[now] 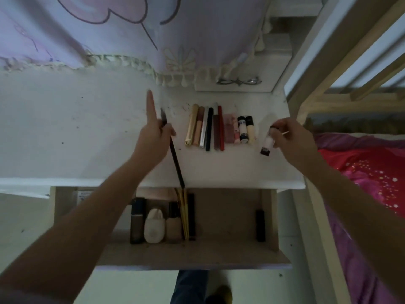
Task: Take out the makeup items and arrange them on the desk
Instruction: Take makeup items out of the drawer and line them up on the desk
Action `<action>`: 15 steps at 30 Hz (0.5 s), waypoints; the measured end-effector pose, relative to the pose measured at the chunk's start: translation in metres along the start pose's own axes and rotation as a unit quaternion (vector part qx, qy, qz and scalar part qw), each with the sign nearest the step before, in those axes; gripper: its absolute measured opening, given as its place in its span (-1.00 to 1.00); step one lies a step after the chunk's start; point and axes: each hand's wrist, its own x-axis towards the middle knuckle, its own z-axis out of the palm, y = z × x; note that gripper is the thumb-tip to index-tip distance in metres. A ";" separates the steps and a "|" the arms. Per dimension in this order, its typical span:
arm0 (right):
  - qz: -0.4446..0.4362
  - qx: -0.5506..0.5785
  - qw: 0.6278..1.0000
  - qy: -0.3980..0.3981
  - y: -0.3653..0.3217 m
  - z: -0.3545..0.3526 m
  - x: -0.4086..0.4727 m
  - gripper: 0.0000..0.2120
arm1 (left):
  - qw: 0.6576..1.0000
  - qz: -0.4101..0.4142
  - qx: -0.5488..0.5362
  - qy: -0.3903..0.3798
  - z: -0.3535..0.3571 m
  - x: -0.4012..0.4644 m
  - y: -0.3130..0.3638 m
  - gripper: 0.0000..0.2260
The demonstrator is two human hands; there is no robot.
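A row of several makeup sticks and tubes (219,128) lies side by side on the white desk (87,128). My left hand (153,137) grips a long black brush (175,159) just left of the row, index finger pointing straight up the desk. My right hand (289,139) pinches a small clear bottle with a dark cap (267,143) just right of the row, tilted above the desk. Below the desk edge the open drawer (219,251) holds a dark bottle (137,220), a white oval case (154,227), a beige bottle (174,224), gold and black sticks (186,213) and a black tube (260,224).
A lilac curtain with tassels (131,40) hangs over the back of the desk. Eyeglasses (238,81) lie on a small white shelf at the back right. A wooden bed frame (328,95) and a red and pink blanket (361,172) stand to the right.
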 end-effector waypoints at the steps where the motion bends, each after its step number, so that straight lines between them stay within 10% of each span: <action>1: 0.020 -0.008 1.000 -0.011 0.002 0.000 0.017 -0.94 | 0.999 -0.038 0.009 -0.025 0.002 0.023 0.000 -0.35; 5: 0.049 -0.100 0.992 -0.058 0.012 0.015 0.057 -0.89 | 0.984 -0.144 0.029 -0.100 0.024 0.074 -0.002 -0.45; 15: -0.013 -0.107 0.994 0.015 0.011 0.016 0.032 -0.80 | 0.993 -0.112 0.039 -0.017 0.026 0.030 0.005 -0.68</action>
